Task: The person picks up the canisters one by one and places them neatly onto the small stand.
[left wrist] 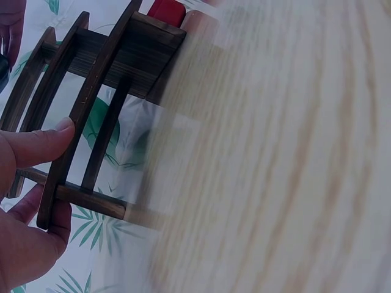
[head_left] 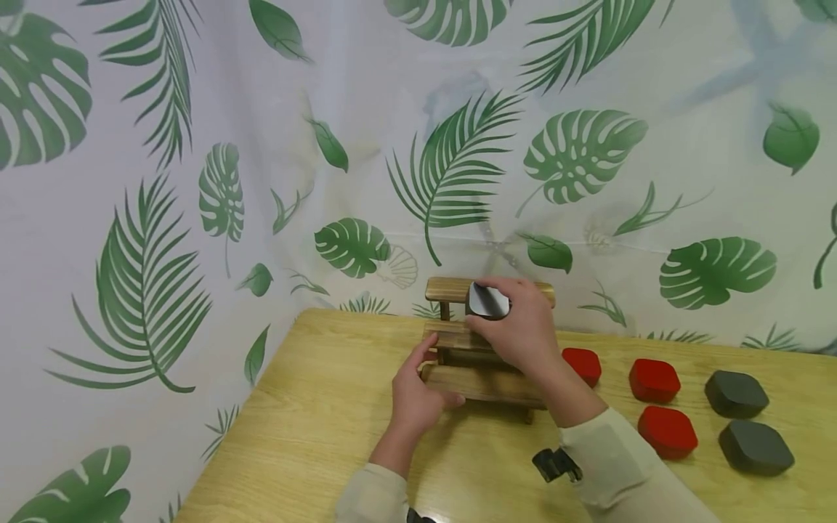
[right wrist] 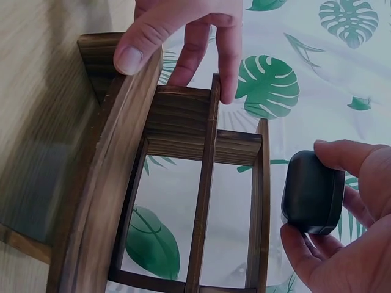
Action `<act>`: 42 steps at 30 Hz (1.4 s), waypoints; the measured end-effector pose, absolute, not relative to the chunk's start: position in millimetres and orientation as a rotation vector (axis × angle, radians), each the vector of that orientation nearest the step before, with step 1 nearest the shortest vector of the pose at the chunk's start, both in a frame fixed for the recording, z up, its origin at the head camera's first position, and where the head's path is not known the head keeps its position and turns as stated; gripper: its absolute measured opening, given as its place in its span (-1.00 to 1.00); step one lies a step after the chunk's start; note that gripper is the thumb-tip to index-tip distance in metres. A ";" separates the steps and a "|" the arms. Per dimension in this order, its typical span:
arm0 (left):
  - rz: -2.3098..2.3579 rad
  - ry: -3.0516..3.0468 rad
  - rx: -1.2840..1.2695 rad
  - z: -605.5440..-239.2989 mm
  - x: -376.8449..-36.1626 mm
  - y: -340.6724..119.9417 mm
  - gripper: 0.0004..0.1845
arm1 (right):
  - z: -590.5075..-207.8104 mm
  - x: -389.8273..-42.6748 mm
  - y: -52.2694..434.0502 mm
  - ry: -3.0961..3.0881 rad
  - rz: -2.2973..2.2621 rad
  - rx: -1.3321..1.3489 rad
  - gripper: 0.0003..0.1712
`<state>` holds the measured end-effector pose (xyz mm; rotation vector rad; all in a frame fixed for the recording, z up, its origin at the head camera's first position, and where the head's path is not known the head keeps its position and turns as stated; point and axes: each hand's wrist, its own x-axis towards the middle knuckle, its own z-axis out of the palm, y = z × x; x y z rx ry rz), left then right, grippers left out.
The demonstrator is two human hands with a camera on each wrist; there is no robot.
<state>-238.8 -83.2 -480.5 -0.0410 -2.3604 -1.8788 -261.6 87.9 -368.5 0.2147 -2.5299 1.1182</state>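
The white curtain printed with green leaves (head_left: 196, 181) hangs behind and to the left of the light wooden bench (head_left: 314, 436), very close to its far edge and its left edge. The bench has open surface in front of the person and toward the left corner.

Near the far edge stands one dark brown wooden stepped rack (head_left: 471, 363) with three steps. The left hand (head_left: 415, 399) grips the left end of the rack; the thumb lies on the front slat and the fingers curl around the end. The right hand (head_left: 523, 327) is over the top step and holds one dark grey rounded box (head_left: 487, 301), pinched between the thumb and the curled fingers, just beside the top slat.

To the right of the rack, on the bench, lie three red rounded boxes (head_left: 654, 380) and two more dark grey rounded boxes (head_left: 735, 394), apart from each other, the grey ones nearest to the right edge.

The right wrist view shows the held box clear of the top slat, not touching it, and the fingers of the left hand on the rack's end. The left wrist view shows the thumb (left wrist: 43, 143) pressed on a slat and one red box behind the rack.
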 end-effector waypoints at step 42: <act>-1.904 -2.327 -0.065 -484.3 -239.2 -85.8 0.15 | -366.3 -298.2 69.6 -2.521 1.107 0.251 -0.36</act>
